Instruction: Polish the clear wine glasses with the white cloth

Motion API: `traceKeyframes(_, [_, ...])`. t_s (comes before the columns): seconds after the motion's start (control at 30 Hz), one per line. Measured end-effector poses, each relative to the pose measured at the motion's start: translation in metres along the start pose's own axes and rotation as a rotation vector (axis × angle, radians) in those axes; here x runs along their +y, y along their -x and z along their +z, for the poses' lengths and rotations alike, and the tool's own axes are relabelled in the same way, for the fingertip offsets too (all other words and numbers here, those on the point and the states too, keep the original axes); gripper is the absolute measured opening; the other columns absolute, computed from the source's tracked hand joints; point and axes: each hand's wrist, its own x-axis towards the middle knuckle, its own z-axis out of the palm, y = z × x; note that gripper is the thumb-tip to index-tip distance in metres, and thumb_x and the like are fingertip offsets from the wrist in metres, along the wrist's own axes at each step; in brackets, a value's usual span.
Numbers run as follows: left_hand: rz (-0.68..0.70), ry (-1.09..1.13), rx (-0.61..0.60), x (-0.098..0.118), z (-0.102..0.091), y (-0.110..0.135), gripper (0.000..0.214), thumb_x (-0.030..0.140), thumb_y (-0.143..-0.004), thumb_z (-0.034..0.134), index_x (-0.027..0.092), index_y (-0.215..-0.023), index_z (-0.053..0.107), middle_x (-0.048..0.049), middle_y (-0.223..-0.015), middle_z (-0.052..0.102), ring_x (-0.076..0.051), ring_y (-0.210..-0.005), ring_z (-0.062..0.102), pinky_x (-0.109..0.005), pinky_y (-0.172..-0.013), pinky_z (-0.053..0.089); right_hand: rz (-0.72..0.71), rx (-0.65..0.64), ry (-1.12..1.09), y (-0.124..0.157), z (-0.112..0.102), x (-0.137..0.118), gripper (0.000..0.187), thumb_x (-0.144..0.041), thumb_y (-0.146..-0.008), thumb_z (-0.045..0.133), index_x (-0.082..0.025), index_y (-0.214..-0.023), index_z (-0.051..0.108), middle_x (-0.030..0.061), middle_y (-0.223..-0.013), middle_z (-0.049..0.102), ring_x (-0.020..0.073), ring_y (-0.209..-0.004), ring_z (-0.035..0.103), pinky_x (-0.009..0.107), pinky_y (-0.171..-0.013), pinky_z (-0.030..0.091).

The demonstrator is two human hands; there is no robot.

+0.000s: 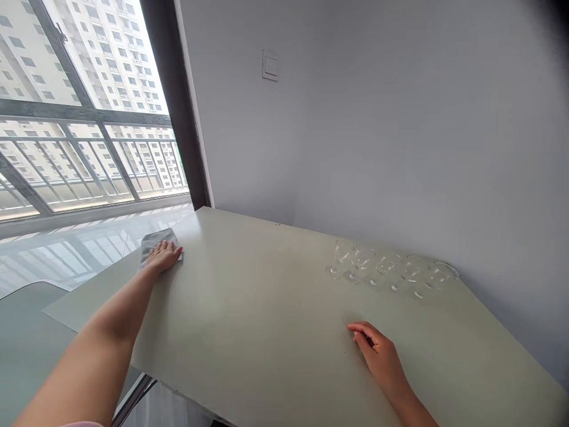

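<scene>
At the table's left edge, my left hand (163, 256) lies flat, fingers spread, on top of a grey cloth (156, 238). The cloth is pressed against the tabletop, and part of it is under the palm. My right hand (376, 350) is just above or resting on the table toward the front right; which one I cannot tell. Its fingers are curled in and the thumb is drawn close to the index finger, with nothing visible between them. The pale, glossy table (258, 308) stretches between both hands.
Several clear stemmed glasses (363, 256) stand in a group at the back right, close to the grey wall (400, 130). A chair back (35, 332) is beside the table's left side. Beyond it are a shiny floor (84, 249) and a large window (89, 112).
</scene>
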Motion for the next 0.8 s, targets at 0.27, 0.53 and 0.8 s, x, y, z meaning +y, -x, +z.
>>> traceKeyframes(0.27, [-0.147, -0.044, 0.034, -0.07, 0.007, 0.068, 0.067, 0.049, -0.088, 0.021, 0.003, -0.136, 0.025, -0.0192, -0.145, 0.017, -0.032, -0.134, 0.012, -0.049, -0.105, 0.014, -0.079, -0.01, -0.047, 0.005, -0.006, -0.018, 0.025, -0.037, -0.08, 0.045, -0.023, -0.084, 0.065, 0.0049, -0.09, 0.063, 0.0164, -0.066, 0.056, 0.028, -0.06, 0.046])
traceKeyframes(0.53, [0.174, -0.073, 0.069, 0.058, 0.039, 0.158, 0.065, 0.047, -0.087, 0.026, 0.005, -0.135, 0.032, -0.0176, -0.143, 0.023, -0.029, -0.134, 0.014, -0.046, -0.107, 0.013, -0.125, -0.051, -0.167, 0.012, -0.005, -0.038, 0.023, -0.034, -0.082, 0.043, -0.022, -0.086, 0.063, 0.0055, -0.092, 0.061, 0.0163, -0.068, 0.055, 0.029, -0.063, 0.046])
traceKeyframes(0.8, [0.752, 0.264, 0.084, 0.221, 0.073, 0.299, 0.063, 0.048, -0.083, 0.04, 0.011, -0.133, 0.034, -0.0178, -0.141, 0.03, -0.03, -0.133, 0.017, -0.05, -0.107, 0.014, -0.211, 0.023, -0.171, 0.04, -0.009, -0.07, 0.023, -0.026, -0.084, 0.04, -0.023, -0.088, 0.062, 0.0037, -0.09, 0.063, 0.0151, -0.068, 0.058, 0.029, -0.065, 0.048])
